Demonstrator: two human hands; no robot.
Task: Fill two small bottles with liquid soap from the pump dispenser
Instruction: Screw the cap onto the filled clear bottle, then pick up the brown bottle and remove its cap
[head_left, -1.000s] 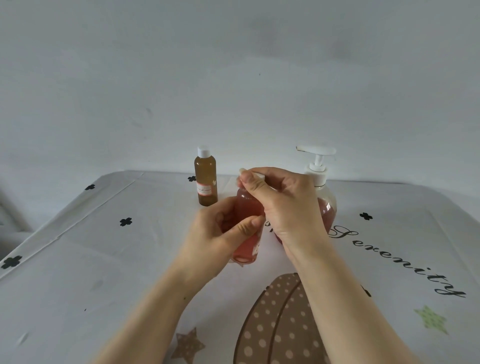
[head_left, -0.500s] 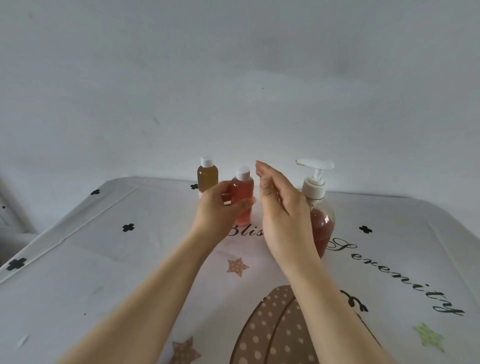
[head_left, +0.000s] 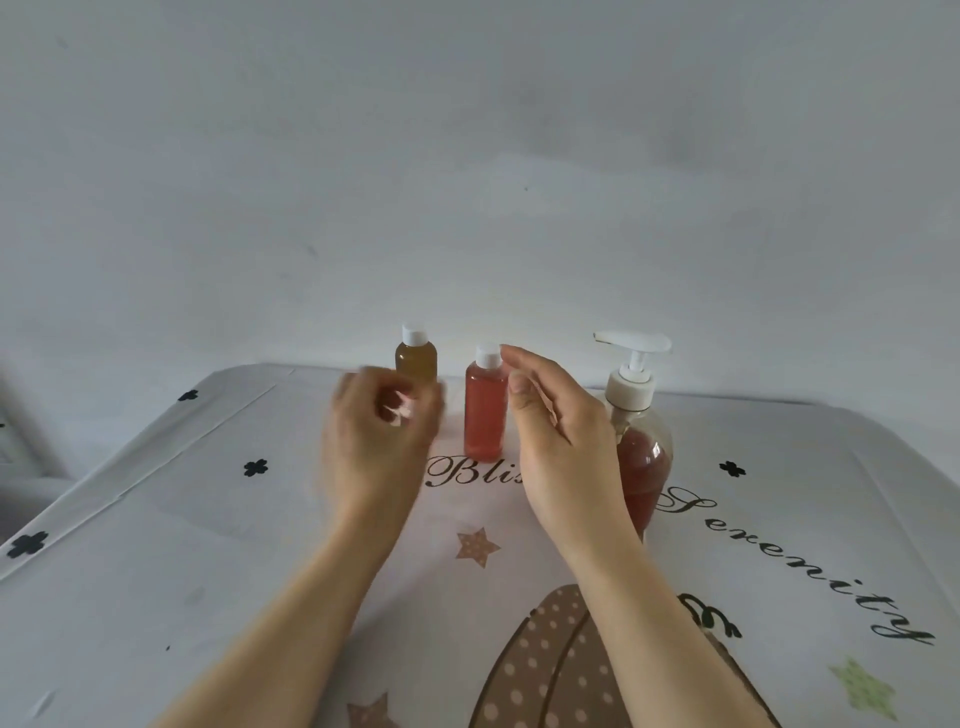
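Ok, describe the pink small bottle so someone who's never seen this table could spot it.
Find the big pump dispenser on the printed tablecloth; two small white-capped bottles stand to its left. The pink bottle is the one nearer the dispenser; the amber bottle beside it holds brownish-yellow liquid.

pump dispenser (head_left: 640, 447): clear glossy plastic | red bottle (head_left: 485, 415): translucent plastic | tablecloth (head_left: 156, 545): matt cloth

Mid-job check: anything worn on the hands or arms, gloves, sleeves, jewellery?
Nothing visible. The left hand and right hand are ungloved; both forearms are bare to the frame edge, no sleeves, watch or bracelet. The left hand is blurred, so rings there are uncertain.
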